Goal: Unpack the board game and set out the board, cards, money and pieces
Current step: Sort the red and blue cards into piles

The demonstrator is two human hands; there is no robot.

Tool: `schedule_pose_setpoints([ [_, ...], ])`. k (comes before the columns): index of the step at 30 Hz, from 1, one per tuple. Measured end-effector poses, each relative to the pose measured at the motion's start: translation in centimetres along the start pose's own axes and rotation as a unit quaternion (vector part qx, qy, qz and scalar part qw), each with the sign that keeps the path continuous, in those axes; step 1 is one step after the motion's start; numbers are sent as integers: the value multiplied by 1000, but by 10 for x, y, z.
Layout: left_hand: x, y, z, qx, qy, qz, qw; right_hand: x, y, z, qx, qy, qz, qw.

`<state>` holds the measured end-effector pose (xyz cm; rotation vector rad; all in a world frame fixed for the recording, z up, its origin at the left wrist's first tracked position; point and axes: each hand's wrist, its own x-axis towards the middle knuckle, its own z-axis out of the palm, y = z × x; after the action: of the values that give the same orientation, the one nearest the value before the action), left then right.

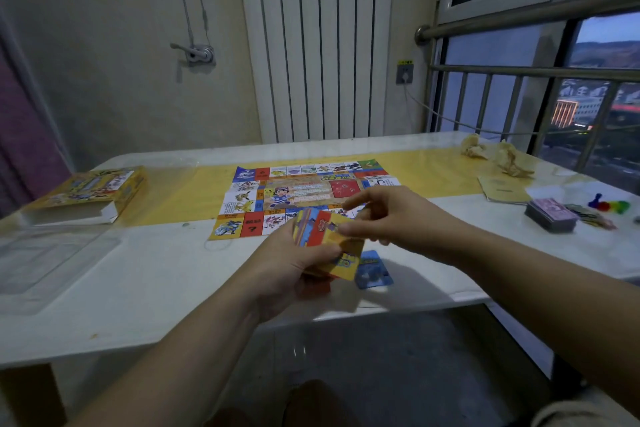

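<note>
As left hand grips one card stack, right hand pinches its top.

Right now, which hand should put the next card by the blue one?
Probably the right hand: it pinches the top of the card stack, above the blue card. The left hand is busy gripping the stack.

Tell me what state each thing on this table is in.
Colourful paper game board: unfolded, lying flat.
Yellow cardboard game box: lying at left, white inner tray showing.
Stack of colourful cards: held in left hand, top card pinched by right hand.
Blue card: flat on the white table.
Purple paper money stack: stacked, set down at right.
Coloured plastic pieces: loose heap at right.
</note>
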<state>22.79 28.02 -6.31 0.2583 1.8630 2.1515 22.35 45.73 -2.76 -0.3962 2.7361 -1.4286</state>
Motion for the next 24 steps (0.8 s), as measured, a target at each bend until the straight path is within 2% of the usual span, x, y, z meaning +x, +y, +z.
schedule_pose_setpoints([
  [2, -1, 0, 3, -7, -4, -10, 1000, 1, -3, 1, -27, -11, 5, 1000],
  [5, -1, 0, 6, -65, -5, -44, 997, -1, -1, -5, 2, -1, 34, 999],
  [9, 1, -1, 10, -99, 21, -47, 994, -11, 5, -22, 113, -19, 57, 992],
  [13, 8, 2, 7, -151, 61, -26, 986, -23, 14, -37, 217, 3, 120, 969],
  [16, 11, 2, 4, -177, 98, -25, 979, -22, 30, -33, 126, 43, 140, 981],
  [19, 11, 2, 0, -189, 116, -32, 975, -19, 47, -26, -53, 60, 133, 988],
  [21, 10, 3, -3, -191, 124, -38, 973, -19, 52, -22, -178, 43, 127, 975],
  [24, 10, 5, -6, -188, 128, -43, 973, -18, 54, -22, -309, 10, 147, 940],
])
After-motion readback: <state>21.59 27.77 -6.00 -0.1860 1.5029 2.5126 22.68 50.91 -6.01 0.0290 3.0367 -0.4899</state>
